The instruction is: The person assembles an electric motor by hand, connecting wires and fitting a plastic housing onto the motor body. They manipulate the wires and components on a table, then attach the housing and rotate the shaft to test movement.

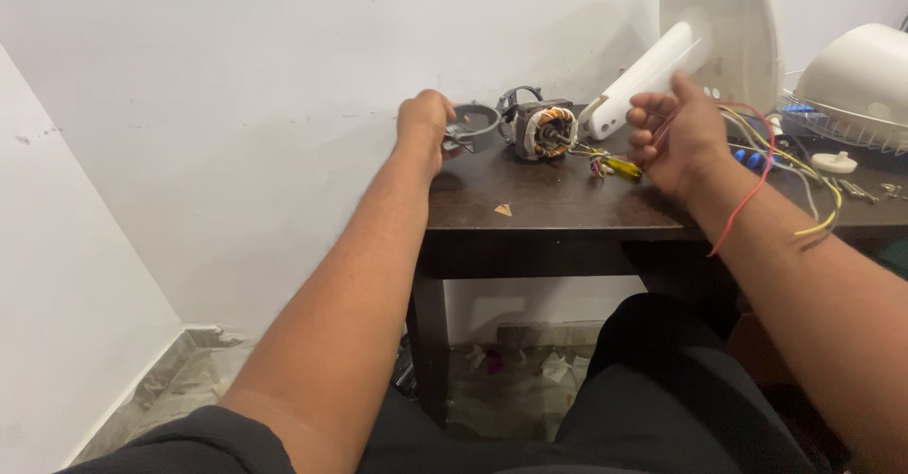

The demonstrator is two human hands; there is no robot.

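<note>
- The left hand [423,126] is closed on a small grey metal cup-shaped cover [476,126] at the far left corner of the dark wooden table [530,211], fingers curled over its near rim.
- The right hand [673,131] is loosely fisted around a bundle of red, yellow and white wires [777,166], which trail down over the forearm and off the table edge.
- Between the hands sits the fan motor [543,131] — bare, its copper winding showing, apart from the grey cover.
- The motor's shaft, its long axis, lies level and points right, towards the white fan body [705,43] lying behind.
- Judging by this, stripping is well along: housing off, motor out, wires loose — the guard [851,124] and small screws [865,188] lie at far right.
</note>
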